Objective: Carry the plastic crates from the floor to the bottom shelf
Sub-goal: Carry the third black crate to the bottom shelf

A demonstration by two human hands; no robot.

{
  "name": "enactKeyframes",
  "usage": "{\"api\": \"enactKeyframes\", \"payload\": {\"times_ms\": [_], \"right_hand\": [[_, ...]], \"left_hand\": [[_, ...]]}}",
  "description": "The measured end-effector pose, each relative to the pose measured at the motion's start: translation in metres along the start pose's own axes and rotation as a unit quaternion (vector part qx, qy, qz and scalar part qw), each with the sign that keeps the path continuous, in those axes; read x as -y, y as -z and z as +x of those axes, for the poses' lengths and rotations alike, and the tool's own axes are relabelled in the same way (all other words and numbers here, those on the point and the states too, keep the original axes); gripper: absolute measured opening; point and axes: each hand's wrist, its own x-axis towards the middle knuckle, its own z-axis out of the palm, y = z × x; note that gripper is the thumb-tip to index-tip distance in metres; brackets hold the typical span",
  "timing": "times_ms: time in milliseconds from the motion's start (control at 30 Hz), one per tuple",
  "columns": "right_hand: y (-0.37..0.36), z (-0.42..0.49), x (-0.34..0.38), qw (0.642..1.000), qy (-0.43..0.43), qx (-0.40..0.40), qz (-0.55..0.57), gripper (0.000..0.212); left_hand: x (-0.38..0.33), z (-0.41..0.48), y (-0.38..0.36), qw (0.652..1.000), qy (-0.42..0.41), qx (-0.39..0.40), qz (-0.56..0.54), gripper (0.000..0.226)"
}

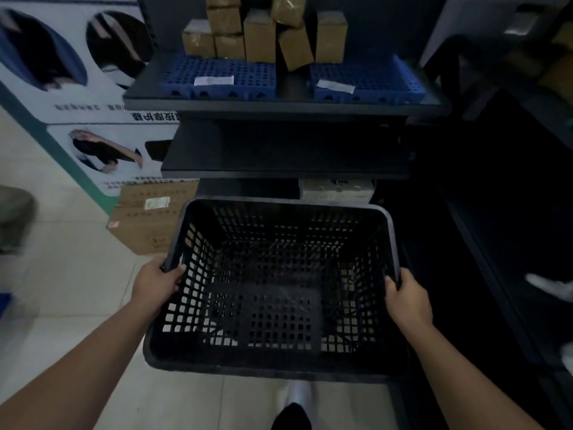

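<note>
Both hands grip crate [276, 283] rim (empty).

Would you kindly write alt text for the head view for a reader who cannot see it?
A person's left hand and right hand grip the side rims of an empty black plastic crate, held in front of a dark shelf unit. Higher shelves hold blue trays and cardboard boxes.

The plastic crate [276, 283] hangs above the floor [77, 274], in front of the shelving unit [288, 144], with the left hand [156, 282] on its left rim and the right hand [407, 301] on its right rim. A cardboard box [145, 221] sits on the floor to the crate's left (beside the shelving). On the upper shelf [285, 103], small cartons [259, 35] stand behind two perforated trays [217, 77].
</note>
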Motion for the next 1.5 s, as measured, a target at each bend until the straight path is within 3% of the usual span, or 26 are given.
{"api": "enactKeyframes", "payload": {"times_ms": [367,700,1133,1400,1500], "right_hand": [[-0.071,0.118,0.021,0.998,-0.007,0.054,-0.044,0.023],[-0.093,0.146,0.026,0.996,-0.041,0.053,-0.06,0.022],[-0.101,0.169,0.035,0.989,-0.056,0.121,-0.072,0.023],[-0.105,0.175,0.032,0.986,-0.066,0.121,-0.097,0.021],[-0.101,0.177,0.036,0.983,-0.071,0.131,-0.106,0.045]], "left_hand": [[0.011,0.099,-0.067,0.997,0.065,0.003,0.05,0.017],[0.007,0.149,-0.096,0.993,0.076,0.056,0.066,0.016],[0.015,0.162,-0.106,0.99,0.1,0.052,0.09,0.015],[0.016,0.163,-0.106,0.986,0.103,0.067,0.113,0.016],[0.008,0.161,-0.103,0.98,0.083,0.071,0.168,0.031]]}}
